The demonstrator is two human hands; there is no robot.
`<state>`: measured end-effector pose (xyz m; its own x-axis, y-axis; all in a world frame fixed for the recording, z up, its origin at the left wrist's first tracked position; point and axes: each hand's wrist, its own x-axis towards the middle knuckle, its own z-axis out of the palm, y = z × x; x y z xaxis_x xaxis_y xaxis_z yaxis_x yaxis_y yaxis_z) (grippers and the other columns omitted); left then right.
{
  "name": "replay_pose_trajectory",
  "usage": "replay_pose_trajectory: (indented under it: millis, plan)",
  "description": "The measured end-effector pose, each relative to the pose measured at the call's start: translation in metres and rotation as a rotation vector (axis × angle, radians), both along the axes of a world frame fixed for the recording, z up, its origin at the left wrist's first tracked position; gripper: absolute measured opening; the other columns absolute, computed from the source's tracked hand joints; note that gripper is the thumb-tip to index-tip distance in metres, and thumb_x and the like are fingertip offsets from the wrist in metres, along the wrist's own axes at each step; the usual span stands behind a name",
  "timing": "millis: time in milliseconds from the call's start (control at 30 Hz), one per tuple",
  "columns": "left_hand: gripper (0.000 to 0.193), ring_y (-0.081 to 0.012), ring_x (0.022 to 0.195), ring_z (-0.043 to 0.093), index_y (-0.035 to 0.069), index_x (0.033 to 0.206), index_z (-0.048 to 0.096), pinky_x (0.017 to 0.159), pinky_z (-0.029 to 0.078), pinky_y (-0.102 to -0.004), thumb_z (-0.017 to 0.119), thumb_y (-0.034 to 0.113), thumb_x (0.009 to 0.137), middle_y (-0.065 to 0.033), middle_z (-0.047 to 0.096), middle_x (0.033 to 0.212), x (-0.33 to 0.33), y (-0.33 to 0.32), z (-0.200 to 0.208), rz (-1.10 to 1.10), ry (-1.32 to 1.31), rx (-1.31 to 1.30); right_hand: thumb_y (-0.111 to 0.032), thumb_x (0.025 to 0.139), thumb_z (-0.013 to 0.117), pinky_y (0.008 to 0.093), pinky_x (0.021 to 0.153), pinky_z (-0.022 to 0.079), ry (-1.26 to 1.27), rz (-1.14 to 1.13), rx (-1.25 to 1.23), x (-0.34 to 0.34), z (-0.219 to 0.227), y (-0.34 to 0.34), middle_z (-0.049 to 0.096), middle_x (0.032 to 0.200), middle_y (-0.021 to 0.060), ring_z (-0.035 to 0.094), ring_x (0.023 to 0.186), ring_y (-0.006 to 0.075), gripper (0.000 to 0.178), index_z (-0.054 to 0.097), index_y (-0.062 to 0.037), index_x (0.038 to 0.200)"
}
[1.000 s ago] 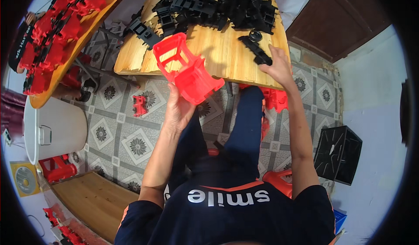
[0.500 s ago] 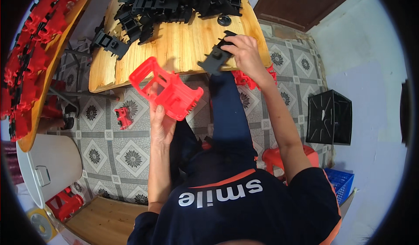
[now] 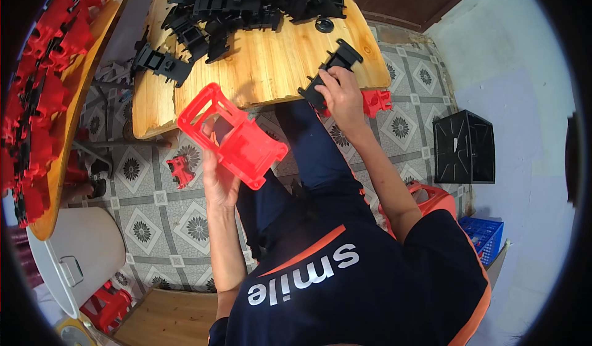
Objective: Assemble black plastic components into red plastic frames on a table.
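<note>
My left hand (image 3: pixel 217 172) grips a red plastic frame (image 3: pixel 250 152) from beneath, above my lap and short of the table's front edge. The frame has an open window at its far end and a shallow tray-like part at the near end. Over the table's front right, my right hand (image 3: pixel 343 99) is closed on a long black plastic part (image 3: pixel 344 56). That part slants from lower left to upper right, and my fingers cover its middle. The two pieces are apart from each other.
A heap of black plastic parts (image 3: pixel 246 7) covers the back of the wooden table (image 3: pixel 271 68), beside a round black piece (image 3: pixel 324 25). Assembled red parts (image 3: pixel 52 93) line a board at left. A small red piece (image 3: pixel 180 172) lies on the floor; a black crate (image 3: pixel 464 147) stands right.
The red frame has turned so its tray side faces up more. My right hand has rolled the black part over and shifted it slightly right. The view has shifted a little.
</note>
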<state>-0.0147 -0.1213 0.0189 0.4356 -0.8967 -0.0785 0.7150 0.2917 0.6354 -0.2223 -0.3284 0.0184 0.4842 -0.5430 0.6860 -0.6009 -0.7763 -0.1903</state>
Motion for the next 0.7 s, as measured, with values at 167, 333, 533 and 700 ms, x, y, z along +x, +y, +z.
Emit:
replay_pose_trajectory:
  millis: [167, 333, 533, 700]
  plan:
    - [0.073, -0.0304, 0.125, 0.051, 0.014, 0.147, 0.031, 0.103, 0.045, -0.0482, 0.066, 0.042, 0.090, -0.0175, 0.051, 0.134, 0.003, -0.009, -0.006, 0.019, -0.032, 0.049, -0.007, 0.072, 0.076, 0.0357, 0.080, 0.049, -0.082, 0.209, -0.012, 0.008, -0.005, -0.020, 0.060, 0.101, 0.0079, 0.057, 0.097, 0.0281, 0.036, 0.066, -0.0037, 0.107]
    - [0.061, -0.0268, 0.123, 0.054, 0.008, 0.143, 0.034, 0.104, 0.045, -0.0445, 0.062, 0.032, 0.094, -0.0167, 0.055, 0.132, -0.003, -0.038, 0.004, -0.041, -0.077, 0.047, -0.003, 0.069, 0.075, 0.0362, 0.082, 0.050, -0.124, 0.597, 0.243, 0.010, 0.094, 0.032, 0.063, 0.099, 0.0086, 0.060, 0.095, 0.0276, 0.035, 0.067, -0.0028, 0.103]
    - [0.066, -0.0258, 0.125, 0.052, 0.008, 0.145, 0.033, 0.105, 0.044, -0.0446, 0.067, 0.028, 0.092, -0.0165, 0.054, 0.133, -0.026, -0.057, 0.013, -0.039, -0.110, 0.091, 0.001, 0.066, 0.075, 0.0395, 0.083, 0.050, -0.020, 0.743, 0.082, 0.017, 0.088, 0.037, 0.061, 0.101, 0.0100, 0.059, 0.096, 0.0298, 0.037, 0.066, 0.0003, 0.102]
    - [0.069, -0.0234, 0.125, 0.051, 0.010, 0.146, 0.030, 0.106, 0.041, -0.0407, 0.068, 0.026, 0.092, -0.0139, 0.053, 0.133, -0.036, -0.065, 0.005, -0.074, -0.105, 0.087, 0.000, 0.067, 0.073, 0.0398, 0.084, 0.050, 0.000, 0.705, 0.049, 0.010, 0.081, 0.037, 0.060, 0.101, 0.0105, 0.059, 0.095, 0.0295, 0.035, 0.066, 0.0003, 0.101]
